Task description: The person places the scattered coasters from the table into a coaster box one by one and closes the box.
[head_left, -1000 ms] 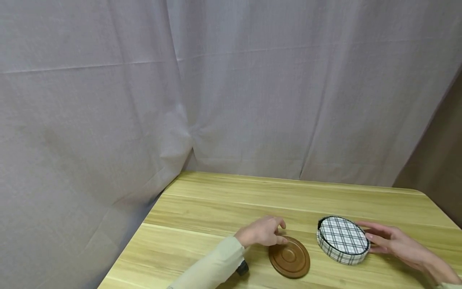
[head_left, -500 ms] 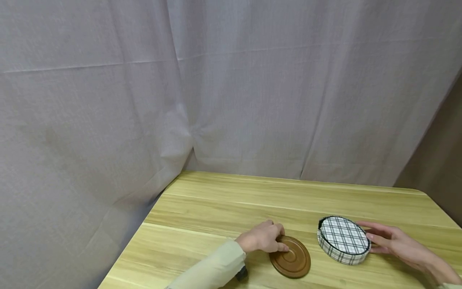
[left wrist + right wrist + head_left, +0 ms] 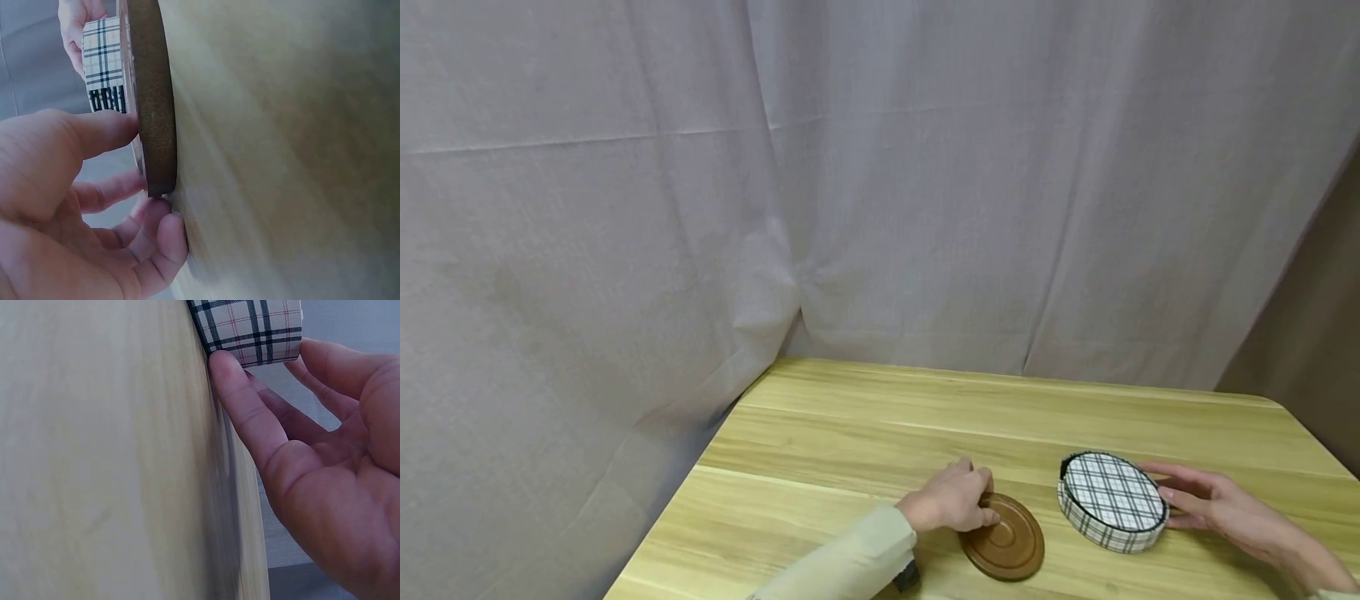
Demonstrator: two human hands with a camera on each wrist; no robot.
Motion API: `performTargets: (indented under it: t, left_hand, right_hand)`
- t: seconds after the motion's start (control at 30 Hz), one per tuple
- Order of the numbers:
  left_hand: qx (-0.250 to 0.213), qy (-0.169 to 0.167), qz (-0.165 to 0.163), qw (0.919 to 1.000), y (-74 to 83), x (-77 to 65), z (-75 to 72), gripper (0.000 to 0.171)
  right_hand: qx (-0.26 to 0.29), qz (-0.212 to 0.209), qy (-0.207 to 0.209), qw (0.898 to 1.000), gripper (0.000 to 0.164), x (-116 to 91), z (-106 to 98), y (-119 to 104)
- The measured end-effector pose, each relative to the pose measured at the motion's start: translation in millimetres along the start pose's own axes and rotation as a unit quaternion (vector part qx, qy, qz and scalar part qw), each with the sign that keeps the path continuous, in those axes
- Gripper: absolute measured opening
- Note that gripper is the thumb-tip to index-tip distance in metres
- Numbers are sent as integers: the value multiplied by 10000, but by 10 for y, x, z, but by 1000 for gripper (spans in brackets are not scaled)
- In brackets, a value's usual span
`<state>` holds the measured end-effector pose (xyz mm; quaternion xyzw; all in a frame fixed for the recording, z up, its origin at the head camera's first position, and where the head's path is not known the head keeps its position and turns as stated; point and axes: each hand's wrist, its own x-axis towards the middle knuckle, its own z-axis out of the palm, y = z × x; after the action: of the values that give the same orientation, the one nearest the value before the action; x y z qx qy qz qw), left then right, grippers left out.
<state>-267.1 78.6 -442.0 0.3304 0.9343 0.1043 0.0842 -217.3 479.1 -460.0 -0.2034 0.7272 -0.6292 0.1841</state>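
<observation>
A flat brown disc (image 3: 1018, 546) with concentric rings lies on the table. My left hand (image 3: 951, 500) pinches its left edge; in the left wrist view the thumb presses the upper face of the disc (image 3: 154, 106) while curled fingers meet the rim from below. To the right of the disc sits a round, low case (image 3: 1112, 492) in black-and-white plaid with dark edging. My right hand (image 3: 1221, 504) holds its right side. Seen from the right wrist, the thumb is at the upper edge of the case (image 3: 253, 328) and another finger at the bottom edge.
Light wood-grain table (image 3: 820, 433) carries both round things, a small gap between them. A grey curtain (image 3: 910, 208) hangs behind the far edge and along the left. A small black object (image 3: 907, 577) shows beneath the left sleeve.
The left hand has shifted slightly toward me, its thumb moving from the disc's edge onto its face and its fingers closing at the rim. Disc, case and right hand stay nearly still.
</observation>
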Motion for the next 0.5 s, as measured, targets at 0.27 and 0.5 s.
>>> performTargets:
  t: [0.27, 0.5]
  left_hand:
    - [-161, 216, 191, 9995, -10, 15, -40, 29]
    - [-724, 128, 197, 9971, -18, 46, -113, 30]
  right_hand:
    - [49, 39, 43, 10000, 46, -2, 0, 14]
    - [-19, 71, 103, 9999, 46, -11, 0, 9]
